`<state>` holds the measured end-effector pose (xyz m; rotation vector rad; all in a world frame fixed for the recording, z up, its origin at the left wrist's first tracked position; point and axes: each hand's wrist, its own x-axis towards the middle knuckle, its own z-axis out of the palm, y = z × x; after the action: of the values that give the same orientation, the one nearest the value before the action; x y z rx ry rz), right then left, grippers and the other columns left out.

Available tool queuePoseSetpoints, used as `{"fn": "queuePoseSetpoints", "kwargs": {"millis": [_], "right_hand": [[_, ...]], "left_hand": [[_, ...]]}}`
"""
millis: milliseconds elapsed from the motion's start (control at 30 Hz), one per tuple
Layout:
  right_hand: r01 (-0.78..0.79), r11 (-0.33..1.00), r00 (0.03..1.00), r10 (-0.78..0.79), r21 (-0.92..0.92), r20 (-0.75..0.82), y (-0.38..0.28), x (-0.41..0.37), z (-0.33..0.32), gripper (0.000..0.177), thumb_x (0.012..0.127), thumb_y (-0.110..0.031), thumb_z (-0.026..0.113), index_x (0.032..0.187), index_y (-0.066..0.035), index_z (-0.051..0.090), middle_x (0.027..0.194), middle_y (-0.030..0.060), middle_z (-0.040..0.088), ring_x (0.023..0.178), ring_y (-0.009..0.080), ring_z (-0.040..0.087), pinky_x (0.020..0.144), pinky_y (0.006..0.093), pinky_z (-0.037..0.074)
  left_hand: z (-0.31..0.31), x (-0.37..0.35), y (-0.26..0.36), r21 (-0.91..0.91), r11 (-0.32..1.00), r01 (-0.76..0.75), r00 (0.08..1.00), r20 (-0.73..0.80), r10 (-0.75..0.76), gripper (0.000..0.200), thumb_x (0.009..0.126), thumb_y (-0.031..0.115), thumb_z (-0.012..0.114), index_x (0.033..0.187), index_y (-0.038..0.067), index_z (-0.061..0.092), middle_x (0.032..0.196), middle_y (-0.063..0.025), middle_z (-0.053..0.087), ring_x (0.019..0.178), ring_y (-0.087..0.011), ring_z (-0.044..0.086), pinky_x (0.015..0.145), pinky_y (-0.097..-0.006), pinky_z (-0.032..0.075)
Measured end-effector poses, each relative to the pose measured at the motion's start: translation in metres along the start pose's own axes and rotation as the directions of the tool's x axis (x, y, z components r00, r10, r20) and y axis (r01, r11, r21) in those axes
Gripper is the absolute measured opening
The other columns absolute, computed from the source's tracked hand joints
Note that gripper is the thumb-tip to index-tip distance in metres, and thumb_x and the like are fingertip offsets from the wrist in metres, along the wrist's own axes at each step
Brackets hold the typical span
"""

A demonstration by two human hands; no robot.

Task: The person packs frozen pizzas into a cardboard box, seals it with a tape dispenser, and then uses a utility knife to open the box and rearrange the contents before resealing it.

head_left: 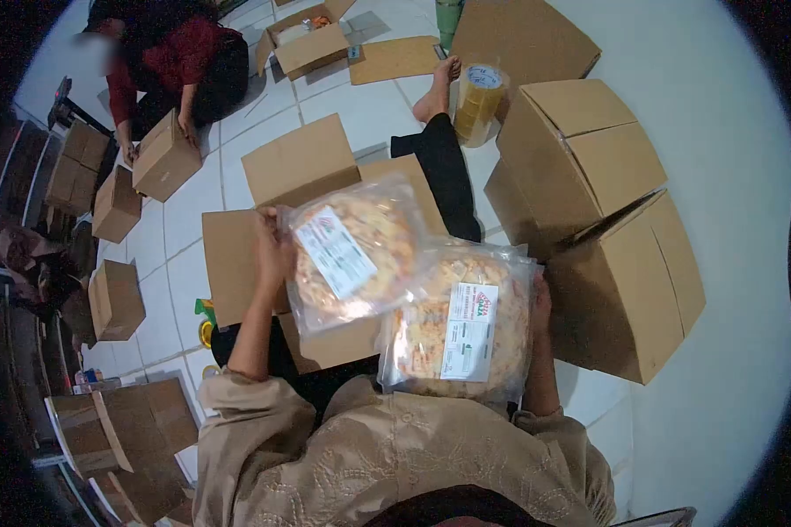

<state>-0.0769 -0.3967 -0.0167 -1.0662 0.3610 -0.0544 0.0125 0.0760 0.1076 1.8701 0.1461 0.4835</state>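
My left hand (pixel 273 244) is closed on the left edge of a packaged pizza (pixel 391 224) in clear plastic with a white label. Another packaged pizza (pixel 422 342), its label marked in red and green, lies lower and to the right. Around its right edge is my right hand (pixel 541 303), closed, with the fingers partly hidden behind the bag. The two bags overlap slightly at the middle. Behind and below them, an open cardboard box (pixel 303 162) stands between my legs with its flaps spread out.
Large cardboard boxes (pixel 628 281) stand at my right by the wall. Rolls of packing tape (pixel 479 105) are stacked near my foot (pixel 435 97). At the upper left, a co-worker (pixel 180 61) handles a small box (pixel 167 158). Flattened cardboard (pixel 127 426) lies at lower left.
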Motion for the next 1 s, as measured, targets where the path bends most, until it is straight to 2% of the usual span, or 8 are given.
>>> {"fn": "queuePoseSetpoints", "kwargs": {"millis": [100,167,367,467,533,733,833,1000], "right_hand": [[0.049,0.956,0.992,-0.080,-0.290,-0.096,-0.026,-0.017,0.030,0.038,0.095,-0.029,0.041,0.121,-0.002,0.048,0.122,0.0102,0.049,0.110,0.0182,0.048,0.096,0.0345,0.039],[0.055,0.964,0.994,-0.079,-0.261,-0.080,-0.029,-0.018,0.031,0.038,0.095,-0.030,0.041,0.119,-0.002,0.049,0.119,0.0102,0.050,0.108,0.0183,0.049,0.095,0.0343,0.040],[0.001,0.999,0.997,0.002,-0.045,0.075,-0.054,-0.026,0.051,0.039,0.093,-0.034,0.044,0.112,-0.001,0.054,0.108,0.0105,0.057,0.099,0.0194,0.054,0.090,0.0336,0.043],[0.027,1.000,0.996,-0.027,-0.001,0.087,-0.048,-0.022,0.045,0.042,0.091,-0.037,0.046,0.113,-0.001,0.053,0.107,0.0108,0.057,0.099,0.0206,0.054,0.089,0.0347,0.044],[0.085,0.993,0.996,-0.082,-0.081,0.044,-0.041,-0.024,0.041,0.044,0.090,-0.037,0.046,0.114,-0.002,0.052,0.108,0.0109,0.057,0.100,0.0212,0.054,0.089,0.0355,0.045],[-0.217,0.950,0.976,0.211,0.226,0.053,-0.060,-0.025,0.064,0.050,0.090,-0.044,0.042,0.116,-0.002,0.051,0.108,0.0128,0.057,0.102,0.0245,0.054,0.089,0.0370,0.044],[0.008,0.944,0.998,0.015,-0.330,0.068,-0.057,-0.027,0.050,0.053,0.089,-0.047,0.040,0.116,-0.002,0.050,0.108,0.0141,0.057,0.101,0.0266,0.055,0.088,0.0381,0.045],[-0.025,0.975,0.997,0.042,-0.223,0.071,-0.047,-0.028,0.046,0.052,0.090,-0.045,0.039,0.117,-0.002,0.050,0.109,0.0145,0.057,0.100,0.0261,0.056,0.088,0.0375,0.045]], "left_hand": [[-0.019,0.021,-0.029,0.443,0.875,-0.198,0.980,0.089,0.176,0.035,0.073,-0.011,0.050,0.105,0.001,0.045,0.093,-0.0164,0.053,0.080,-0.0232,0.057,0.072,-0.0332,0.046],[-0.018,0.029,-0.044,0.816,0.559,-0.151,0.965,0.243,-0.094,0.045,0.074,-0.006,0.052,0.116,0.005,0.043,0.101,-0.0212,0.052,0.090,-0.0326,0.057,0.078,-0.0405,0.047],[0.012,0.023,-0.066,0.922,0.308,-0.234,0.955,0.277,-0.105,0.033,0.080,0.008,0.052,0.113,0.007,0.053,0.113,-0.0242,0.051,0.102,-0.0383,0.053,0.085,-0.0433,0.046],[0.032,-0.003,-0.030,0.826,0.386,-0.412,0.910,0.395,0.125,0.025,0.080,0.015,0.057,0.102,0.004,0.060,0.111,-0.0233,0.053,0.098,-0.0359,0.055,0.083,-0.0415,0.046],[0.060,-0.040,0.068,0.268,0.963,-0.012,0.848,0.514,-0.133,0.017,0.080,0.012,0.060,0.092,0.000,0.063,0.087,-0.0152,0.062,0.080,-0.0184,0.060,0.071,-0.0311,0.047],[0.093,-0.083,0.097,0.152,0.988,0.027,0.857,0.505,-0.101,0.007,0.081,0.004,0.060,0.086,-0.001,0.059,0.070,-0.0040,0.058,0.064,-0.0088,0.052,0.058,-0.0238,0.044],[0.094,-0.087,0.086,0.040,0.999,-0.008,0.965,0.260,-0.003,0.011,0.084,0.008,0.056,0.079,-0.002,0.058,0.061,-0.0097,0.055,0.056,-0.0106,0.052,0.053,-0.0259,0.043],[0.033,-0.039,0.045,0.017,0.995,0.095,0.989,0.110,-0.097,0.005,0.089,0.004,0.047,0.093,0.001,0.048,0.085,-0.0063,0.058,0.074,-0.0097,0.056,0.062,-0.0230,0.045]]}}
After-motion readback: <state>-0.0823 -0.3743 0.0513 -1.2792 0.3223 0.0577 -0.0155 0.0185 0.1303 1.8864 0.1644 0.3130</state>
